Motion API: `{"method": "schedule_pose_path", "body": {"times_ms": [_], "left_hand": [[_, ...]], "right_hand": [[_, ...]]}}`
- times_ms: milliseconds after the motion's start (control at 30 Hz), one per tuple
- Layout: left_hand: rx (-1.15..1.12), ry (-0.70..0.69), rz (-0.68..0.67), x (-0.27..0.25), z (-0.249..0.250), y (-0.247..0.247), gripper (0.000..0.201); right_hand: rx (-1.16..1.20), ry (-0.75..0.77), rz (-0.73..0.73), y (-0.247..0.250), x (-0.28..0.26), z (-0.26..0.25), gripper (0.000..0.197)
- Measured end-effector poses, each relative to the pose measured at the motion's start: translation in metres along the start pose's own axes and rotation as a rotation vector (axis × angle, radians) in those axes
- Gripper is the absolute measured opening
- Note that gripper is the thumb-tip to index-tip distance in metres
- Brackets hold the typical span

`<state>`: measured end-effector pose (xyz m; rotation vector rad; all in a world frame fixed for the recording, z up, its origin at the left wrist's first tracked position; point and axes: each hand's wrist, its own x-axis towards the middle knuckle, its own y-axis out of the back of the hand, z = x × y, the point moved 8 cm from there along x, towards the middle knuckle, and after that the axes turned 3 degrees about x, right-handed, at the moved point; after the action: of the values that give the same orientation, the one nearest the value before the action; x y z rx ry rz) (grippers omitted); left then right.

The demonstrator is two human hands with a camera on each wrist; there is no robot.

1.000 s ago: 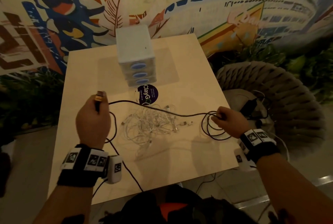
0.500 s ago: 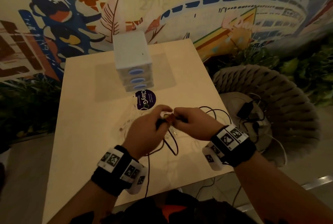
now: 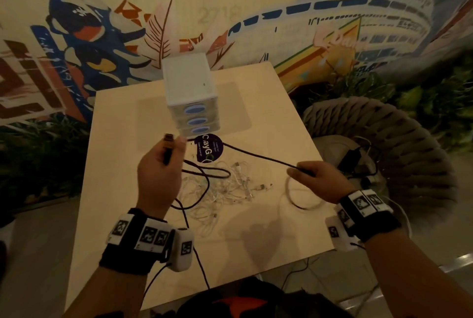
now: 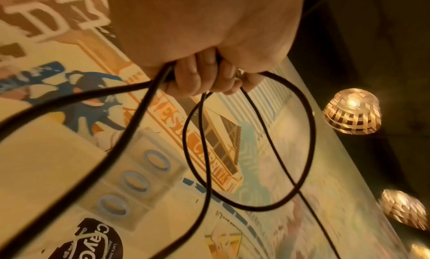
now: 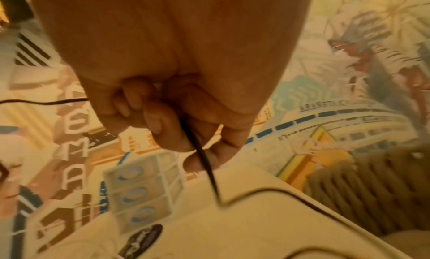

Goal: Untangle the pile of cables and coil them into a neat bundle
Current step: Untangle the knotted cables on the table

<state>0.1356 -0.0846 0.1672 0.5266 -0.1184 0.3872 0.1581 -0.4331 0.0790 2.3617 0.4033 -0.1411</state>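
1. On the pale, smooth bench, the square top gives flat room to sort cables; beside it sits a chair of thick woven rope.
2. A white boxy drawer unit with three blue oval pulls stands at the far side, apart from the work.
3. The white cable tangle, thin and limp, lies mid-bench between the hands, not yet sorted.
4. The left hand clenches loops of the black cable, plug end upward, likely as the coil's anchor.
5. The right hand pinches that round, matte cable further along, drawing it taut above the bench, probably to feed the next loop.
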Motion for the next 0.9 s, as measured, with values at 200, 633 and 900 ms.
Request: {"method": "schedule_pose_path", "body": {"times_ms": [200, 633, 900], "left_hand": [[-0.092, 0.106, 0.122, 0.004, -0.030, 0.021, 0.048], [0.165, -0.166, -0.547, -0.055, 0.046, -0.083, 0.035], [0.332, -0.162, -0.470, -0.043, 0.030, -0.077, 0.063]], "right_hand": [[0.036, -0.222, 0.057, -0.001, -0.022, 0.052, 0.053], [0.060, 0.111, -0.244, -0.037, -0.020, -0.104, 0.029], [-0.121, 0.243, -0.356, -0.057, -0.025, -0.117, 0.025]]}}
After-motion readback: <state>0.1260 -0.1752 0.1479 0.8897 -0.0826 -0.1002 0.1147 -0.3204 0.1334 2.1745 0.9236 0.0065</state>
